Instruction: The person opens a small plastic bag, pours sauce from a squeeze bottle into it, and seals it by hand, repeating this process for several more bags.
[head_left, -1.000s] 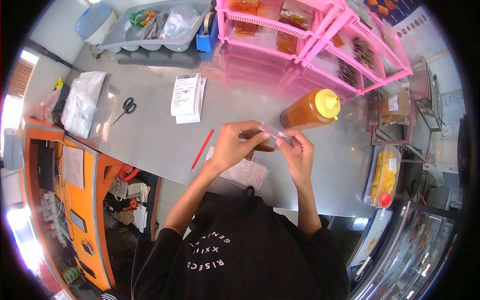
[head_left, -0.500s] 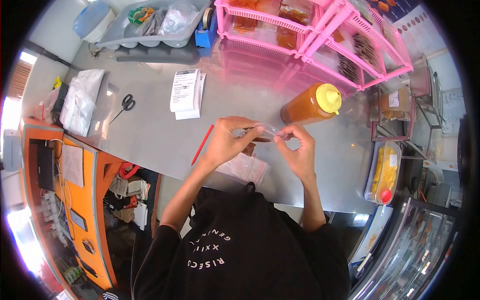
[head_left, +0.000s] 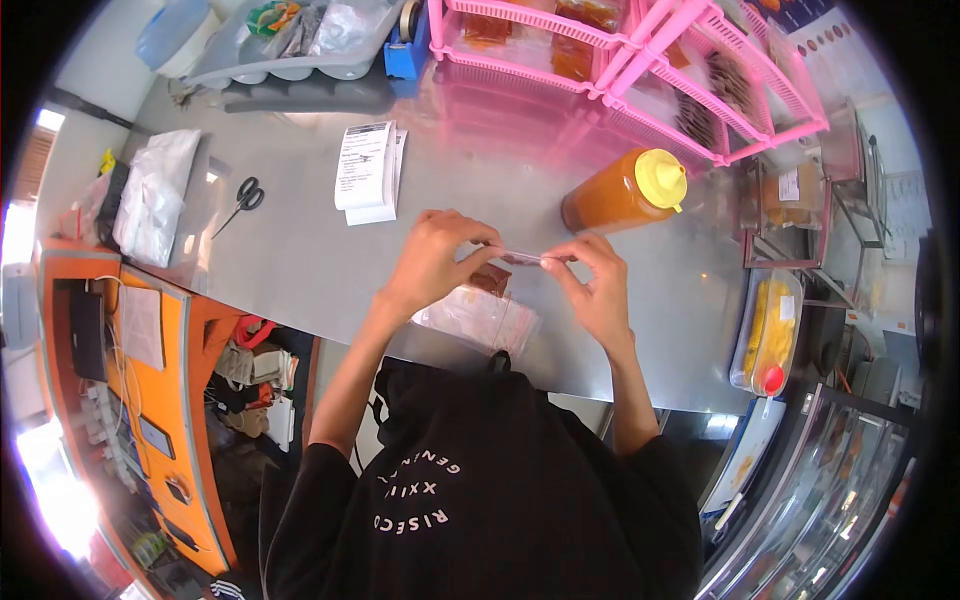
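Note:
Between my two hands a small clear plastic packet (head_left: 522, 257) is stretched, with something dark inside its edge. My left hand (head_left: 436, 258) pinches its left end, and my right hand (head_left: 592, 284) pinches the right end. Below them, clear plastic bags with reddish print (head_left: 480, 318) lie on the steel table (head_left: 300, 270), a reddish-brown sachet (head_left: 489, 280) at their upper edge. A sauce bottle with a yellow cap (head_left: 622, 190) stands just beyond my right hand. White printed slips (head_left: 367, 172) lie beyond my left hand.
Black scissors (head_left: 240, 203) and a white plastic package (head_left: 158, 197) lie at the left. Pink racks (head_left: 610, 90), a grey tray (head_left: 300, 66) and a blue tape dispenser (head_left: 406, 55) stand along the back. A yellow-filled container (head_left: 768, 330) is at the right edge.
Both hands have moved slightly, and the packet is now held more level and drawn between them. My left hand now covers where the red pen lay. The whole view has shifted a little.

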